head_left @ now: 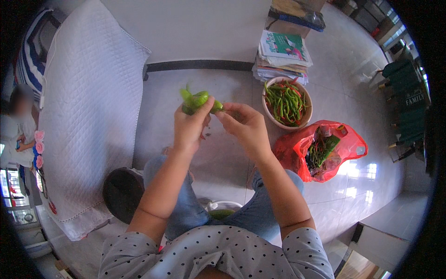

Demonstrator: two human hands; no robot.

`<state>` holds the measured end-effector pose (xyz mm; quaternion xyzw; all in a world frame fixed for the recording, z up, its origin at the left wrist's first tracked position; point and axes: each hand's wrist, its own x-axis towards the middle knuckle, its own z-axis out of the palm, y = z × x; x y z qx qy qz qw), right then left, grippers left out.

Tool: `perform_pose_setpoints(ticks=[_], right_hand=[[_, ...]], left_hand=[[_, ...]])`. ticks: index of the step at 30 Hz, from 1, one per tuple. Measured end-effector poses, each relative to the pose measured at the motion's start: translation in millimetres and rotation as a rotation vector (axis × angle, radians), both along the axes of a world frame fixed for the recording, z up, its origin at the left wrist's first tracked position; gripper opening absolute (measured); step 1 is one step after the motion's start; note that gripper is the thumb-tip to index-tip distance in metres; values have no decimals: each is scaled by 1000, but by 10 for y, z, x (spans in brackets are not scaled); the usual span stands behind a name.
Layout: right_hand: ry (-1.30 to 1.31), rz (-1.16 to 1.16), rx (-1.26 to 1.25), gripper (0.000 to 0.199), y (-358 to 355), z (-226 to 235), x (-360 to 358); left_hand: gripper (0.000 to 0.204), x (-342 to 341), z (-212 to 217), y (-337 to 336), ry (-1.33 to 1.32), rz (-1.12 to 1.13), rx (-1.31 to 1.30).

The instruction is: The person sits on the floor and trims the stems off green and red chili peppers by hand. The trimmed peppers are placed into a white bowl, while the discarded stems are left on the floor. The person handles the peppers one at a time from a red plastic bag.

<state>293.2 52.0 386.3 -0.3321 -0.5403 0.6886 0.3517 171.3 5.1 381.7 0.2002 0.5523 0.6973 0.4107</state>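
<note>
My left hand is closed around several green peppers, held above the floor in front of my knees. Their far ends stick out past the thumb, a little blurred. The fingers of my right hand are pinched at the right-hand end of one pepper, where its stem seems to be; the stem itself is mostly covered. To the right stands a round pale bowl full of long green and red chili peppers. Nearer to me a red plastic bag lies gaping, with green stems and scraps inside.
Beside the bowl, a stack of books and papers leans close to the wall. A white quilted cover drapes something long on my left, with a dark round object below. Far left, a person is visible.
</note>
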Motion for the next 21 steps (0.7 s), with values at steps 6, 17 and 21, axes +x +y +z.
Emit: perform_pose_setpoints(ticks=[6, 17, 21], right_hand=[[-60, -117, 152, 17, -30, -25, -14], [-108, -75, 203, 17, 117, 9, 96], [-122, -53, 89, 17, 80, 30, 88]], left_hand=[[22, 29, 1, -10, -46, -45, -67], [25, -24, -50, 8, -206, -141, -94], [26, 111, -19, 11, 68, -18, -48]])
